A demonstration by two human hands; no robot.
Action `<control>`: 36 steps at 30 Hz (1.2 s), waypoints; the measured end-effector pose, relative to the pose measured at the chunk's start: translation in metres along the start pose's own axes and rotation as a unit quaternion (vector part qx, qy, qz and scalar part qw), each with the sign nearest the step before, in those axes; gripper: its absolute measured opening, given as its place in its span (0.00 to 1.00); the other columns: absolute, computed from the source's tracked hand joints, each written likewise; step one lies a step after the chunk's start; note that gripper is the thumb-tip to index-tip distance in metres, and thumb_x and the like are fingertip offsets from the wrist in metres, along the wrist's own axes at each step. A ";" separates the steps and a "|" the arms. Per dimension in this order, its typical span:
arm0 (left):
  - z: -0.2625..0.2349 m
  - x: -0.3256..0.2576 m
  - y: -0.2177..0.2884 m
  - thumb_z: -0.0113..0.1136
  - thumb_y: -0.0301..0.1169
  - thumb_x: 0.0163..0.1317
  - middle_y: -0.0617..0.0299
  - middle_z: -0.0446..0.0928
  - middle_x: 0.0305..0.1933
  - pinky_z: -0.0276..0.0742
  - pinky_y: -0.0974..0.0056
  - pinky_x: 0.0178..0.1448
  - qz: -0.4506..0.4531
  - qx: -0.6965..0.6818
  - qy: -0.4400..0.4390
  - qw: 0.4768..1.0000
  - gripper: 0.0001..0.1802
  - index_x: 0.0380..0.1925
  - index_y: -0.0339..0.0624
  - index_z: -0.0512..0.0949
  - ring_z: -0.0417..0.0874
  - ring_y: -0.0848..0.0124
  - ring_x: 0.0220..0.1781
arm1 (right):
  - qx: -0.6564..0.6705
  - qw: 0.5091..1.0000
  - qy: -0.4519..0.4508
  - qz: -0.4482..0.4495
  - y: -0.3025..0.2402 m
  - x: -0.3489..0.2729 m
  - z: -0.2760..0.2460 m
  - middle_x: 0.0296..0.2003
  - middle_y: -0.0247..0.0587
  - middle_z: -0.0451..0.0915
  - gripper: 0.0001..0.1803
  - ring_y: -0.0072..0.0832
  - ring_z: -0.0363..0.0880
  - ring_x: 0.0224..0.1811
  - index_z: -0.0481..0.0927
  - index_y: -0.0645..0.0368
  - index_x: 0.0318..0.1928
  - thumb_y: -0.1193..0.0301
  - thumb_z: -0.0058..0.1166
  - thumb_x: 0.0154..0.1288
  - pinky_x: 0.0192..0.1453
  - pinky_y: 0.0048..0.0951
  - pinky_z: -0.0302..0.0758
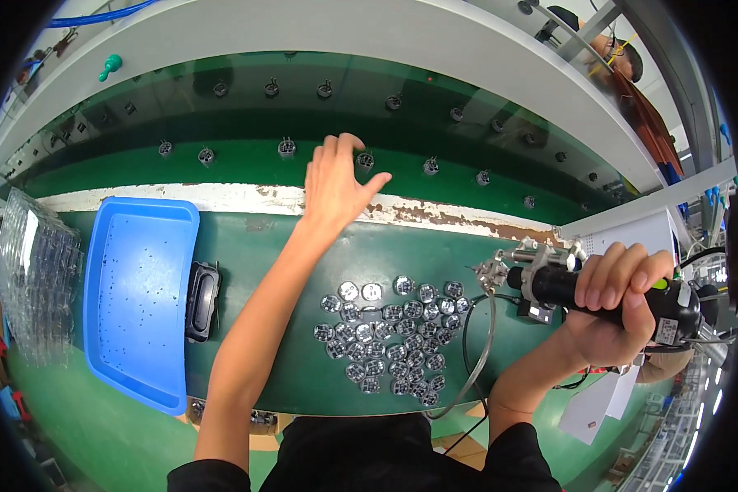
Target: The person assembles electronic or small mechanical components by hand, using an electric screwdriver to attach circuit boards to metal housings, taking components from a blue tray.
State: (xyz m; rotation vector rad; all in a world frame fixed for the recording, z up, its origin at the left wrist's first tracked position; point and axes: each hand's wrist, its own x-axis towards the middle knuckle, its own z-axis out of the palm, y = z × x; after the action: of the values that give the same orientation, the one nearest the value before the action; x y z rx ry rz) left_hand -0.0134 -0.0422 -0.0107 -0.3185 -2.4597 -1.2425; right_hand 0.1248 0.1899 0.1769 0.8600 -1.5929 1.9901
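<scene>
My left hand (pixel 334 182) reaches over the white, paint-worn ledge to the green belt, thumb and fingers spread. Between the thumb and fingertips stands a small round metal part with pins (pixel 365 161); whether the fingers touch it I cannot tell. On the right, my right hand (pixel 623 303) is wrapped around a black powered screwdriver (pixel 554 286). Its metal head (pixel 492 271) points left, above the workbench, with a clear hose hanging from it. Many similar round parts (pixel 392 312) lie grouped on the green bench between my forearms.
More parts (pixel 286 148) stand spaced along the belt (pixel 246 160). At left on the bench are a blue tray (pixel 139 295) with tiny dark pieces, a black holder (pixel 203 302) and stacked clear plastic trays (pixel 37 279). A black cable loops near the screwdriver. Another person (pixel 627 61) is at far right.
</scene>
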 end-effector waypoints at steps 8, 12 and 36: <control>0.021 0.007 -0.006 0.74 0.37 0.48 0.62 0.81 0.41 0.73 0.54 0.51 0.050 0.046 -0.069 0.995 0.16 0.36 0.43 0.83 0.78 0.60 0.51 | -0.007 0.999 -0.005 0.032 0.009 0.001 0.001 0.23 0.42 0.70 0.07 0.29 0.70 0.22 0.67 0.63 0.40 0.74 0.49 0.64 0.25 0.29 0.76; 0.019 -0.031 0.027 0.75 0.37 0.48 0.65 0.81 0.42 0.68 0.57 0.58 0.159 -0.041 -0.225 0.960 0.15 0.36 0.47 0.84 0.76 0.64 0.52 | -0.030 0.999 0.009 0.040 0.016 0.000 0.011 0.24 0.44 0.71 0.09 0.30 0.71 0.23 0.67 0.63 0.40 0.69 0.48 0.68 0.26 0.31 0.76; 0.015 -0.044 0.024 0.78 0.40 0.44 0.75 0.79 0.38 0.58 0.60 0.59 0.186 -0.127 -0.337 0.914 0.17 0.35 0.53 0.86 0.73 0.71 0.50 | -0.063 0.993 0.021 0.097 0.052 -0.005 0.039 0.22 0.40 0.67 0.10 0.23 0.63 0.17 0.65 0.60 0.33 0.66 0.45 0.64 0.18 0.22 0.62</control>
State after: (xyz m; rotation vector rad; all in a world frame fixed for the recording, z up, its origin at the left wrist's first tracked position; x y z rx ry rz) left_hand 0.0322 -0.0171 -0.0201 -1.4265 -2.5535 -1.4411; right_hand 0.0996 0.1404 0.1427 0.6327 -1.8162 1.9973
